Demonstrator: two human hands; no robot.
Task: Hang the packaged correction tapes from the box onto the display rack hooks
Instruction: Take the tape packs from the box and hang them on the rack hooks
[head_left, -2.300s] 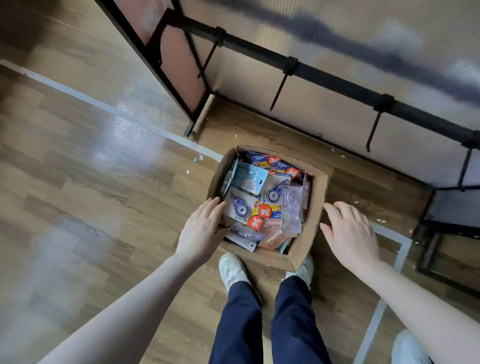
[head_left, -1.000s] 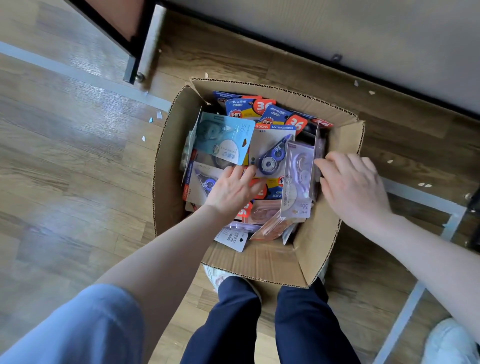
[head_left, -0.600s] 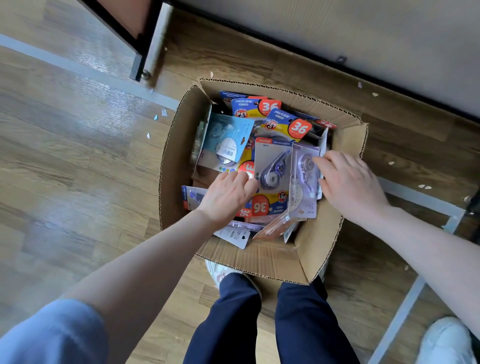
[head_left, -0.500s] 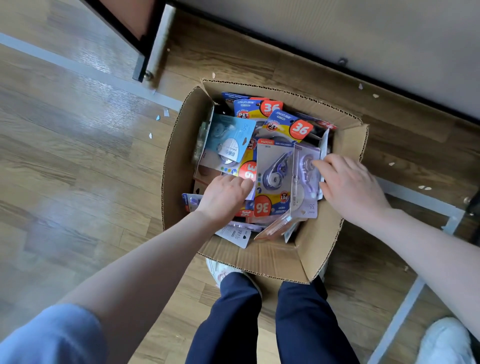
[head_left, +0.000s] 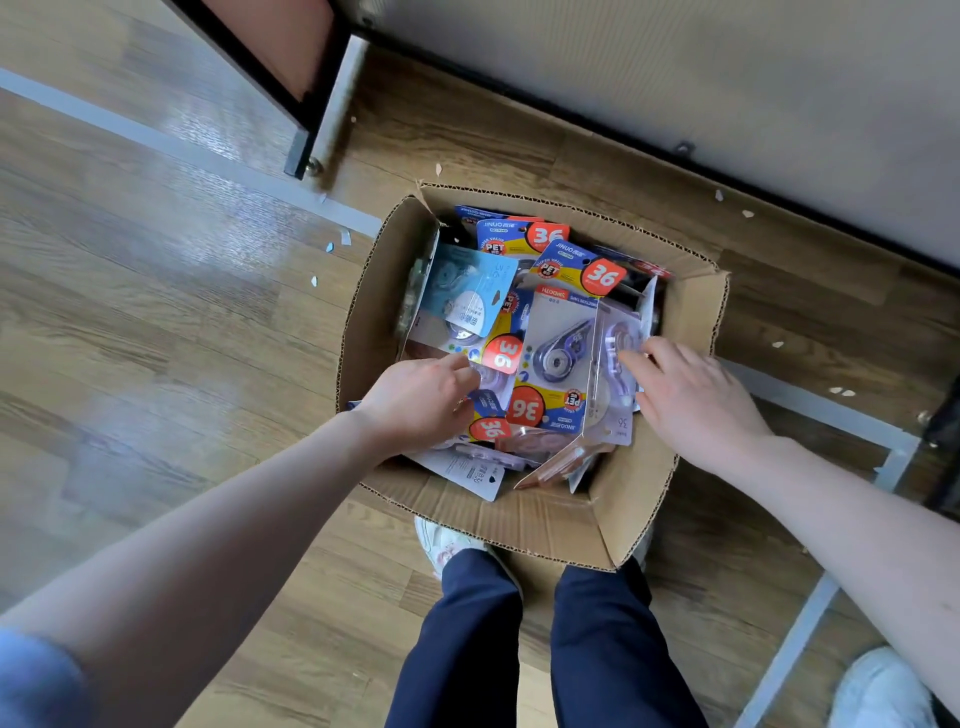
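Observation:
An open cardboard box (head_left: 374, 312) stands on the wooden floor in front of my feet, filled with several packaged correction tapes. A pack with a purple tape and red "36" badges (head_left: 553, 358) stands upright in the middle. My left hand (head_left: 421, 400) reaches into the box with its fingers curled around the lower left edge of the packs. My right hand (head_left: 691, 400) holds a clear purple blister pack (head_left: 615, 364) at the right side, fingers on its face. A light blue pack (head_left: 467, 296) leans at the left. The rack hooks are out of view.
The black foot of the display rack (head_left: 306, 150) stands on the floor at upper left, its pale back panel (head_left: 675, 78) across the top. Grey tape lines cross the floor. My legs and shoes are below the box. Another white shoe (head_left: 883, 686) shows at bottom right.
I have bent down closer to the box, and both hands went from its rim into the packs. The purple "36" pack has been tipped upright in the middle.

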